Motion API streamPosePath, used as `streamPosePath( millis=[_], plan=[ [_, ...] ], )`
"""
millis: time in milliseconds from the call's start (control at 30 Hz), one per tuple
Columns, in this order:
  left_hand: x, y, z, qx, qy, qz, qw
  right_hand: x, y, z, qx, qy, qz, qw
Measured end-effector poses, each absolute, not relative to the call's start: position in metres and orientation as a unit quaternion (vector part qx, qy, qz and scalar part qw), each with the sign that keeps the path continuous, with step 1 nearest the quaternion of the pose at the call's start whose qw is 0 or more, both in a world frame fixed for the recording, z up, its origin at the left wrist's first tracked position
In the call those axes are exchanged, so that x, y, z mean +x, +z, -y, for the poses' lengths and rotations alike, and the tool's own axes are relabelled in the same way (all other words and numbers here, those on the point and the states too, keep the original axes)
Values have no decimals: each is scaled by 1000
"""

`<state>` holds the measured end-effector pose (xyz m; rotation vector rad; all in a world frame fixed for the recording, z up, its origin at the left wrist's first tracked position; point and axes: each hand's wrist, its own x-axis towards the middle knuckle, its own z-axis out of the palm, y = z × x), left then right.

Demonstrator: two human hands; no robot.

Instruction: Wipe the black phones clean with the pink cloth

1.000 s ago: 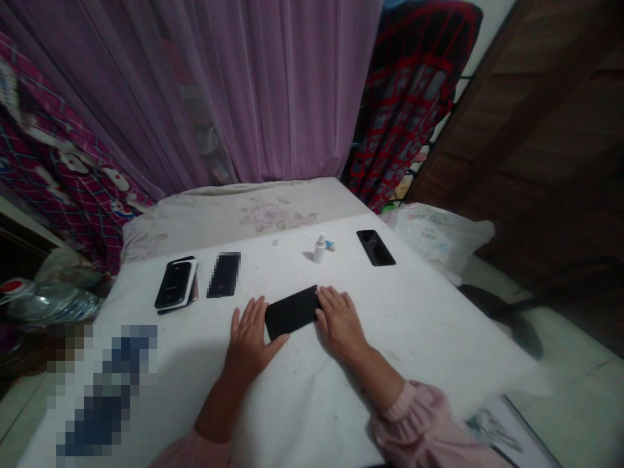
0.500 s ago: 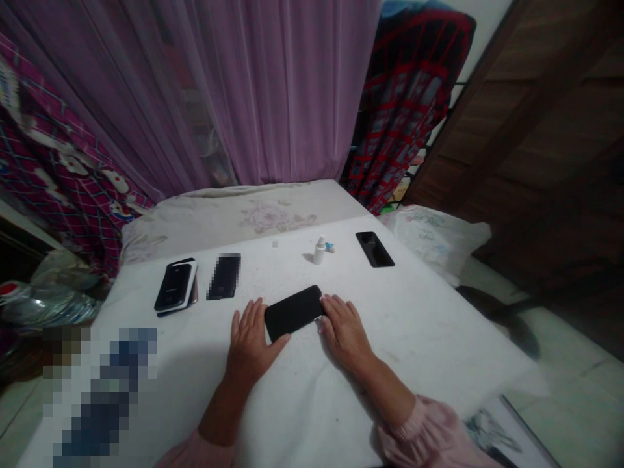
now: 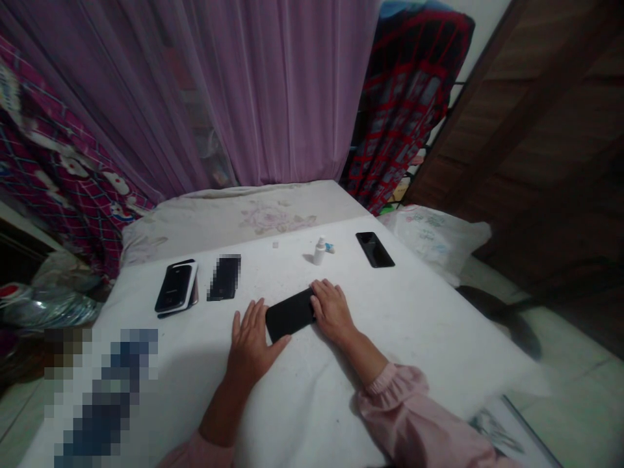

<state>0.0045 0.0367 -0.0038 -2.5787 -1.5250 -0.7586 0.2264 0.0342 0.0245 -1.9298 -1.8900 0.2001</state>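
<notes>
A dark, rectangular smartphone (image 3: 291, 314) lies tilted on the white cloth between my hands, its black face up. My left hand (image 3: 251, 338) braces its left end, thumb along the near edge and fingers by the far corner. Over the right end bends my right hand (image 3: 333, 310), its fingers closed on the edge and covering that corner. Whether something thin lies under the right fingers, I cannot tell. Beyond the phone stands a small white spray bottle (image 3: 319, 252) with a little blue-and-white item (image 3: 330, 248) beside it.
At left, stacked phones (image 3: 174, 288) lie near another dark phone (image 3: 227, 276), partly pixelated. A glossy black phone (image 3: 375, 249) rests toward the right edge of the white-covered table (image 3: 409, 312). A plastic bag (image 3: 433, 237) sits beyond that edge; a clear bottle (image 3: 49, 309) is at far left.
My right hand has shifted left and slightly up, now covering more of the phone's right end. The left hand and the phone stay nearly where they were.
</notes>
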Motion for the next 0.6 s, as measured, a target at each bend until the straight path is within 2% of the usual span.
streamPosePath(
  millis=[233,367,500,600],
  plan=[
    [7,-1,-35,-824,-245,511,19,233,8,12,-686,50,684,244],
    [6,-3,-36,-829,-236,506,10,247,-4,23,-648,55,686,327],
    [4,-5,-37,-834,-223,505,-5,266,3,-2,-645,95,630,421],
    [3,-5,-38,-835,-211,508,-16,269,18,-30,-656,94,603,444]
  ],
)
